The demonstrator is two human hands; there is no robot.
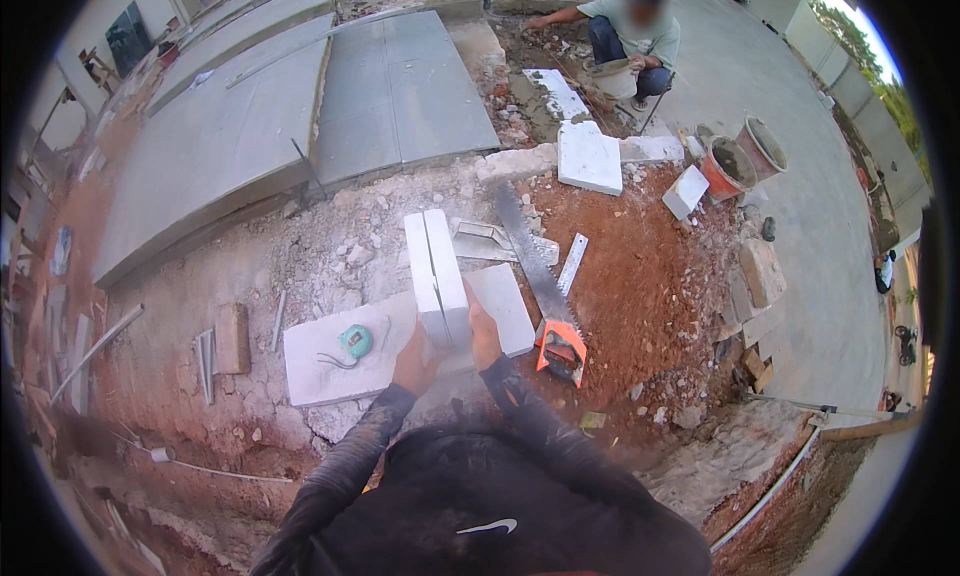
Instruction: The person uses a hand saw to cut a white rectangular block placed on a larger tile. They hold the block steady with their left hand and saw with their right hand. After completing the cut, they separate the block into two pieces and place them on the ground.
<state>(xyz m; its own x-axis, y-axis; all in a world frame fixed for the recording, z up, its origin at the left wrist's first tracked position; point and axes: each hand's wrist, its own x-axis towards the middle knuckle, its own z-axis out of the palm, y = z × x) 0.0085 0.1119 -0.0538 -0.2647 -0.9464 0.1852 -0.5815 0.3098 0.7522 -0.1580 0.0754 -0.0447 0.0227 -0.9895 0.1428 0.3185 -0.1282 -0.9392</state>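
Note:
My left hand (416, 362) and my right hand (484, 328) grip a pair of white lightweight concrete blocks (427, 261) from either side. The two pieces stand face to face, with a narrow dark gap between them. Under them lies a long white block (318, 368), flat on the ground. A teal tape measure (356, 341) rests on its left part. Right of the blocks is a handsaw (534, 266) with an orange and black handle, its teeth toward the right. Just beyond my hands sits a dusty metal plastering tool (483, 238); a short flat metal strip (572, 264) lies beside the saw.
A co-worker (632, 46) squats at the far right with a bucket (613, 78). Two mortar buckets (728, 166) stand nearer, beside white block pieces (590, 158). Raised grey slabs (400, 96) fill the far left. A brick (232, 339) lies left; rubble and red soil surround me.

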